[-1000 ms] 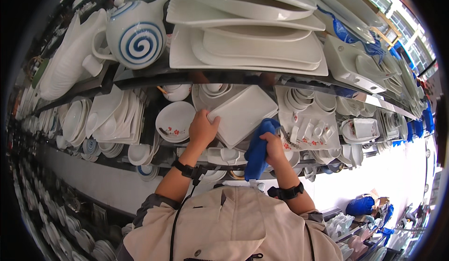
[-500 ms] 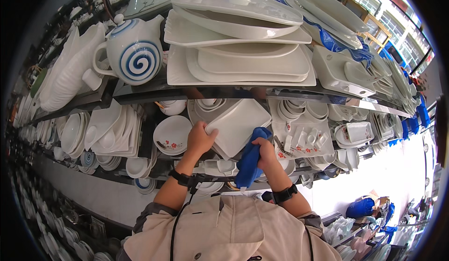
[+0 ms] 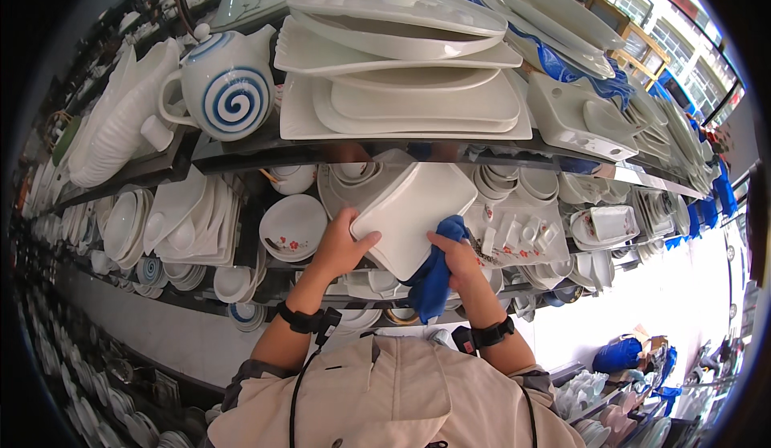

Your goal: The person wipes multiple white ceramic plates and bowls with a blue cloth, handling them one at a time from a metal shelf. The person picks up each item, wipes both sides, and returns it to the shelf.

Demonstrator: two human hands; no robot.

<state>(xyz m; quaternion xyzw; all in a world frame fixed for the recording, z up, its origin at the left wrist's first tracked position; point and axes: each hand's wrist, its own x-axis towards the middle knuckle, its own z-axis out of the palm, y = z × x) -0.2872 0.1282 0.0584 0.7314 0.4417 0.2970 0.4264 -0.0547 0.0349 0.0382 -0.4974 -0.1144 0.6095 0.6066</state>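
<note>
left hand: fingers curled round the left edge of a white glazed rectangular ceramic plate, thumb on its face.
right hand: pressing a crumpled blue cloth to the plate's lower right edge.
plate place: held up before the middle shelf, clear of the stacked dishes.
progress: wiping looks under way; the plate is not yet shelved.
axis: long side runs from lower left to upper right, face tilted toward the person.
</note>
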